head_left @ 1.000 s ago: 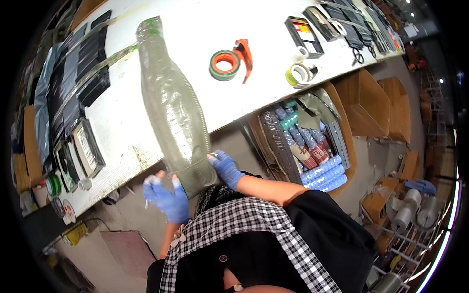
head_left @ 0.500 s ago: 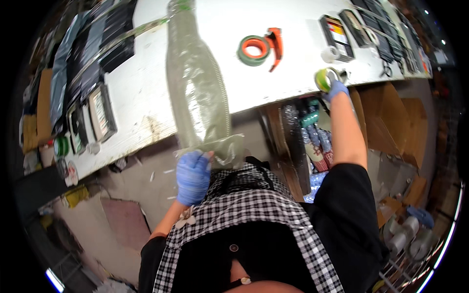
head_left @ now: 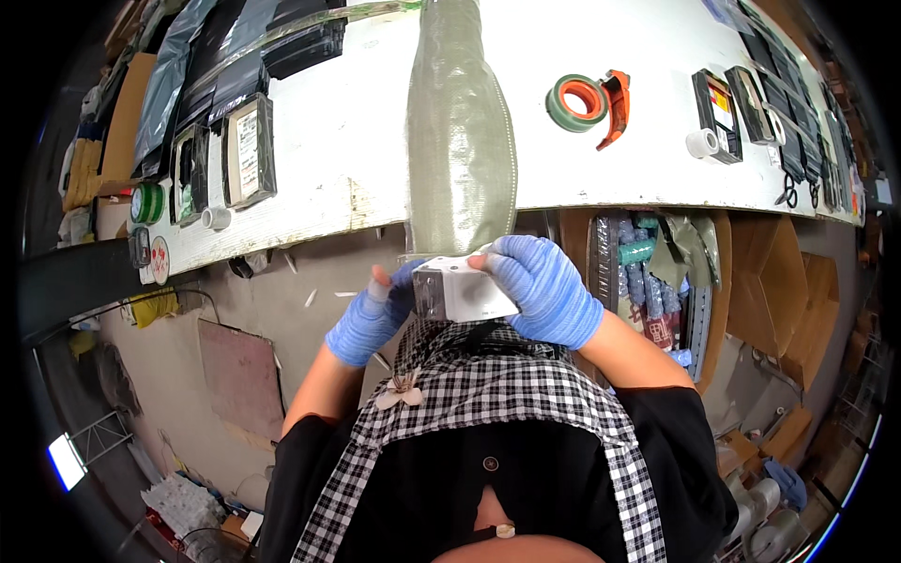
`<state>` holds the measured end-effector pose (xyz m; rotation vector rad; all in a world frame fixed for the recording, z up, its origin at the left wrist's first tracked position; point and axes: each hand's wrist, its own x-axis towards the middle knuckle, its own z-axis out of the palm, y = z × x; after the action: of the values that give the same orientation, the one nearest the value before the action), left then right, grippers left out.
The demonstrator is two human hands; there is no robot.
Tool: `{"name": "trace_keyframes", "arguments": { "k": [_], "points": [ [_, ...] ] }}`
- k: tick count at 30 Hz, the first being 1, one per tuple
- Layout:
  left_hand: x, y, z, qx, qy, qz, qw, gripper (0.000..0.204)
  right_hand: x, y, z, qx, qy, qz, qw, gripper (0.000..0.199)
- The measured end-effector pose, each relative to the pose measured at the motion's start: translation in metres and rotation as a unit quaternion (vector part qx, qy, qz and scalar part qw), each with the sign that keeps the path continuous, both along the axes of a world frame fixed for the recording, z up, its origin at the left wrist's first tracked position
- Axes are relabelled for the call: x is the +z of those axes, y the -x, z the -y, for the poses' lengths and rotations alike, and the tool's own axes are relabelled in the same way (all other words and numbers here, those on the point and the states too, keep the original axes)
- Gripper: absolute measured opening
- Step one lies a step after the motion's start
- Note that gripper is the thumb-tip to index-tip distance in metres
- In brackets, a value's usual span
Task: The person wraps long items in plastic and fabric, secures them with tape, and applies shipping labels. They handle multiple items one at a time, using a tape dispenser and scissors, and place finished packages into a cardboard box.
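Note:
A long, padded grey-green woven bag (head_left: 462, 141) lies across the table, its near end hanging over the edge toward my body. At that end, my right hand (head_left: 549, 289), in a blue knit glove, is closed on a white box-like thing (head_left: 479, 293) with a clear greyish end; its exact kind does not show. My left hand (head_left: 371, 319), gloved alike, is beside it at the bag's end. Its bare-tipped thumb points up, and its fingers curl in behind the white thing, partly hidden.
On the white table (head_left: 319, 131) lie a green-and-orange tape roll (head_left: 576, 101), an orange tape cutter (head_left: 615, 108) and scissors (head_left: 786, 191). Dark packages (head_left: 300, 38) are stacked left, others right. Below the edge stands an open carton (head_left: 718, 281) of wrapped goods.
My right hand has come from the yellow-green tape roll at the table edge to the bag's near end, now holding the white thing. The yellow-green roll no longer shows there. The view has shifted left.

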<state>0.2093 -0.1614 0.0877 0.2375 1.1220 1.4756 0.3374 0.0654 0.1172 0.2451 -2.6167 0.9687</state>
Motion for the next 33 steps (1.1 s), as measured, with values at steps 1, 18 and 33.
{"name": "trace_keyframes", "arguments": {
  "k": [1, 18, 33],
  "points": [
    [-0.003, 0.001, 0.001, 0.006, -0.005, 0.03, 1.0, 0.091, -0.006, 0.003, 0.003, 0.012, -0.026, 0.014, 1.0, 0.045],
    [-0.168, 0.002, -0.049, 0.047, 0.209, 0.1, 0.972, 0.021, -0.188, -0.037, -0.05, -0.201, 0.003, 0.165, 0.966, 0.039],
    [-0.02, 0.099, -0.129, -0.299, -0.233, -0.845, 0.377, 0.075, -0.253, -0.015, 0.015, -0.401, 0.707, 0.294, 0.503, 0.055]
  ]
}}
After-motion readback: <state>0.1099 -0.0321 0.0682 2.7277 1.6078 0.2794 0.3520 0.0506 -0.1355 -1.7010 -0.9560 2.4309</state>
